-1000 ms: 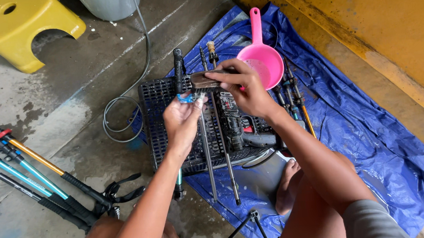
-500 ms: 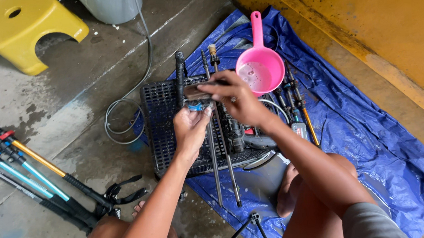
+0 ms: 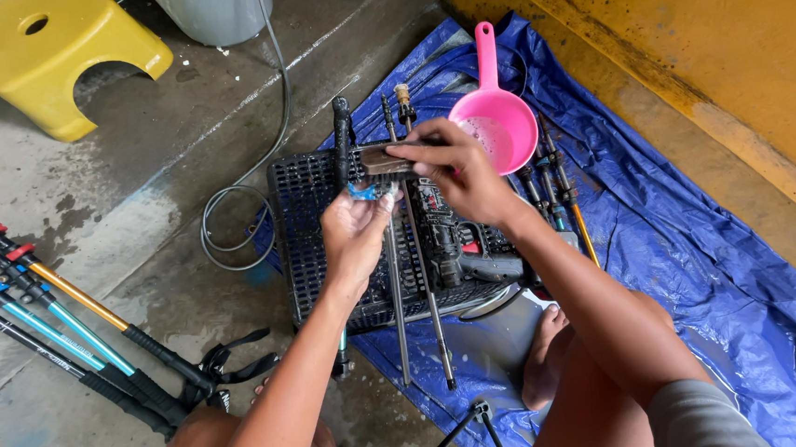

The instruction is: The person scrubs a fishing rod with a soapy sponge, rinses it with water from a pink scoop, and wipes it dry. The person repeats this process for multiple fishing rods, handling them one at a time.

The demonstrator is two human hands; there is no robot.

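My left hand (image 3: 354, 234) grips a thin metal pole section (image 3: 397, 298) near a small blue clamp (image 3: 365, 191), over a black plastic crate (image 3: 300, 223). My right hand (image 3: 458, 171) holds a dark brush (image 3: 384, 160) across the top of that pole. Several more pole sections (image 3: 429, 298) lie along the crate, with a dark handled tool (image 3: 460, 247) among them. A pink plastic dipper (image 3: 496, 119) rests just beyond my right hand.
The crate sits on a wet blue tarp (image 3: 679, 232) over concrete. Trekking poles (image 3: 59, 317) with coloured locks lie at the left. A yellow stool (image 3: 50, 56), a grey bucket (image 3: 215, 8) and a looped hose (image 3: 238, 207) stand behind. A yellow wall (image 3: 712, 33) runs at the right.
Both hands stayed over the crate. The brush in my right hand shifted slightly along the pole top; my left hand kept its grip.
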